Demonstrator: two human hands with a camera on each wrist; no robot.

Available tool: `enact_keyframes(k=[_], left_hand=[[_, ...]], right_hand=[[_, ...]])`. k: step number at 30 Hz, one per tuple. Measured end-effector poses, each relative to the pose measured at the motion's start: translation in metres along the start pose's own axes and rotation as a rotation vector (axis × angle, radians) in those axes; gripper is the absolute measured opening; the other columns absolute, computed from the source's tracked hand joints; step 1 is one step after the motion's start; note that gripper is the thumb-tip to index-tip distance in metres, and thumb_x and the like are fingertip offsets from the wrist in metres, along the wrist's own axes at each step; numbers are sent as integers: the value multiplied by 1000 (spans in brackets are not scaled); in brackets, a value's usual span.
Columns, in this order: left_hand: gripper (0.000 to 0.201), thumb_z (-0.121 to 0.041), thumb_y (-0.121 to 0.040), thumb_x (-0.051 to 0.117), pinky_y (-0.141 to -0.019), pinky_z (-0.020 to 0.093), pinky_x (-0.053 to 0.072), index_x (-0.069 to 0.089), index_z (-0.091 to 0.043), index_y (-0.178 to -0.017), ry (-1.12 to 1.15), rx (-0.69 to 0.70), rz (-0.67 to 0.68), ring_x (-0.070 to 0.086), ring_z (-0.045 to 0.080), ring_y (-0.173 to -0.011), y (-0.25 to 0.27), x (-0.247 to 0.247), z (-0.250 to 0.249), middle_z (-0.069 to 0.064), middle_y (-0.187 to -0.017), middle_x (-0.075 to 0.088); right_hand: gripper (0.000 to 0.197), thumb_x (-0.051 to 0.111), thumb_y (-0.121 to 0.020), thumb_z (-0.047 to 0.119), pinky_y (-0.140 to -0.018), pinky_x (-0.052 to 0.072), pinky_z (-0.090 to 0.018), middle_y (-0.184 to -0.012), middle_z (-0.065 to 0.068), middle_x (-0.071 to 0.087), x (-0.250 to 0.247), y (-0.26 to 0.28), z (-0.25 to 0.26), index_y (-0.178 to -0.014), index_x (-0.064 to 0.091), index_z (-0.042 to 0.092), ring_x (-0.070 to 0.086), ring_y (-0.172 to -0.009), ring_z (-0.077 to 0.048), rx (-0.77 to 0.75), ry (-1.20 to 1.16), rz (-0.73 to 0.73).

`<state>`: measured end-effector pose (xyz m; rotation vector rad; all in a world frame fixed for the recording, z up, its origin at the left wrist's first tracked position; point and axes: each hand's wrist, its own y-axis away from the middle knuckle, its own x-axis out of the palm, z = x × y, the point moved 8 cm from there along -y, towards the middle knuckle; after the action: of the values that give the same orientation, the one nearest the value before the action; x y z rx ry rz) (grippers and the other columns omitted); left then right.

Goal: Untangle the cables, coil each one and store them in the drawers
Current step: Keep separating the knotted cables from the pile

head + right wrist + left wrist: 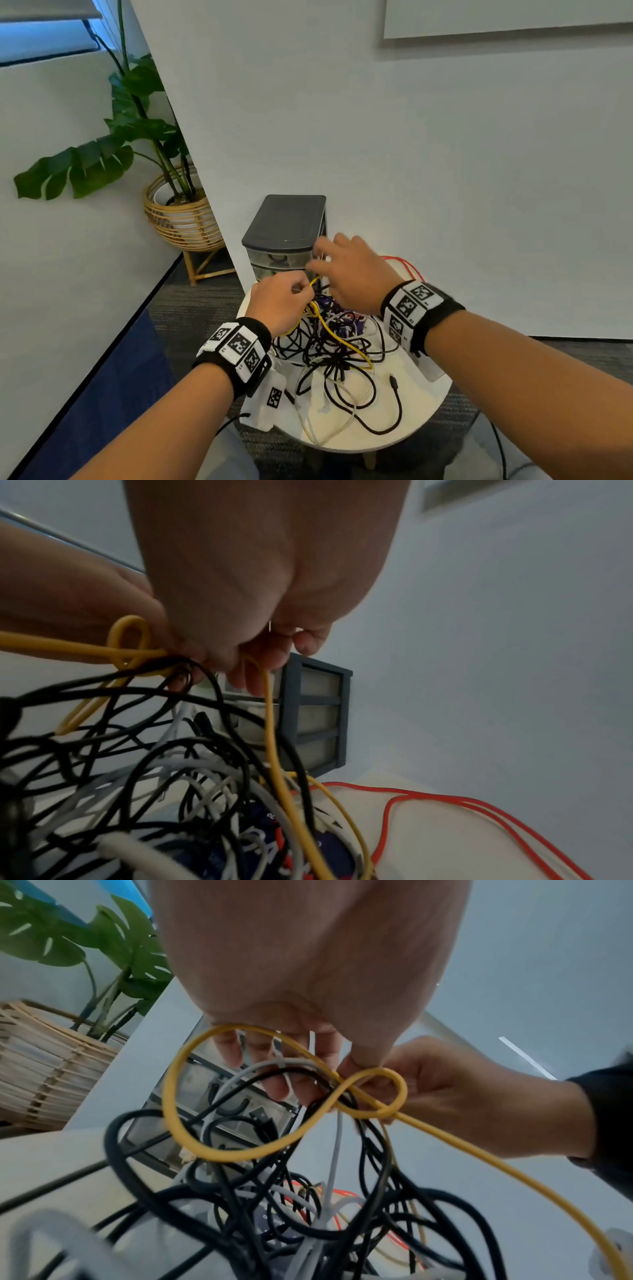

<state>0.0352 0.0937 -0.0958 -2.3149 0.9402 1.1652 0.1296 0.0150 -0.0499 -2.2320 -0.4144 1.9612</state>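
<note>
Cables [329, 346] lay knotted on the surface [421, 407]; left hand [281, 305] pinched the yellow cable [445, 1139] up, apparently to free it. Right hand [352, 270], fingers curled, fed yellow through.

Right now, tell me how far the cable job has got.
Nothing looks stored: the drawer unit shows its drawers shut. In hand: left hand and right hand both grip the yellow cable, looped among black cables. Left: untangling the pile, the red cable, coiling, storing.
</note>
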Motion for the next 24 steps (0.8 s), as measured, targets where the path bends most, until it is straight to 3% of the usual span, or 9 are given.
enact_keyframes(k=[2, 4, 10, 14, 16, 19, 21, 23, 24], left_hand=[[20, -39, -92, 56, -89, 44, 51, 60, -34, -74, 0, 20, -9, 63, 13, -86, 2, -1, -3, -15, -78, 66], [18, -38, -92, 60, -90, 43, 51, 64, -34, -75, 10, 11, -3, 64, 10, -90, 3, -2, -3, -17, -82, 68], [28, -44, -87, 61, -83, 44, 56, 71, -26, -68, 57, -47, 48, 65, 13, -79, 3, -4, 10, -11, -71, 69], [28, -32, -95, 64, -84, 41, 55, 70, -22, -69, 54, -23, 92, 64, 13, -81, 6, -2, 11, -7, -73, 67], [29, -30, -94, 63, -85, 42, 54, 67, -23, -66, 58, -34, 105, 62, 14, -79, 7, -2, 14, -7, -72, 65], [38, -46, -87, 56, -85, 46, 54, 70, -16, -69, 91, -73, 113, 64, 21, -79, 8, -1, 16, 1, -71, 67], [50, -63, -84, 52, -87, 45, 53, 74, -19, -74, 106, -99, 104, 66, 20, -83, 6, 2, 17, -1, -74, 70], [45, -68, -85, 56, -98, 46, 46, 75, -28, -75, 67, -131, 89, 64, 15, -94, 5, 4, 19, -11, -83, 72], [37, -63, -88, 60, -103, 48, 40, 75, -31, -77, 38, -154, 77, 61, 14, -101, 5, 4, 20, -15, -90, 72]], right_hand=[[23, 58, -98, 21, -80, 45, -37, -115, -3, 61, 19, 0, 7, -120, 62, 21, 57, -103, -24, -34, -16, 185], [13, 54, -102, 19, -72, 46, -34, -103, -3, 65, 24, -2, 1, -111, 63, 18, 63, -96, -25, 31, -95, 257], [28, 41, -107, 32, -64, 37, -31, -88, -4, 58, 5, 9, -63, -96, 63, 18, 61, -82, -29, 521, -207, 52], [33, 42, -106, 32, -70, 50, -35, -96, -9, 66, 8, 28, -108, -95, 68, 14, 63, -86, -29, 830, -409, -88], [34, 45, -104, 28, -75, 58, -40, -89, -11, 71, 6, 40, -126, -87, 70, 13, 67, -80, -29, 975, -560, -217], [35, 44, -101, 24, -71, 60, -46, -75, -9, 72, -1, 43, -129, -80, 70, 14, 68, -72, -29, 1005, -687, -328], [34, 43, -100, 21, -71, 59, -44, -75, -7, 73, -5, 39, -126, -84, 71, 13, 68, -73, -26, 956, -711, -334], [30, 42, -100, 19, -74, 59, -42, -88, -10, 75, -7, 37, -123, -94, 70, 13, 68, -78, -25, 940, -699, -283], [27, 43, -100, 17, -79, 58, -41, -102, -11, 74, -8, 37, -122, -107, 69, 14, 67, -88, -26, 940, -625, -226]])
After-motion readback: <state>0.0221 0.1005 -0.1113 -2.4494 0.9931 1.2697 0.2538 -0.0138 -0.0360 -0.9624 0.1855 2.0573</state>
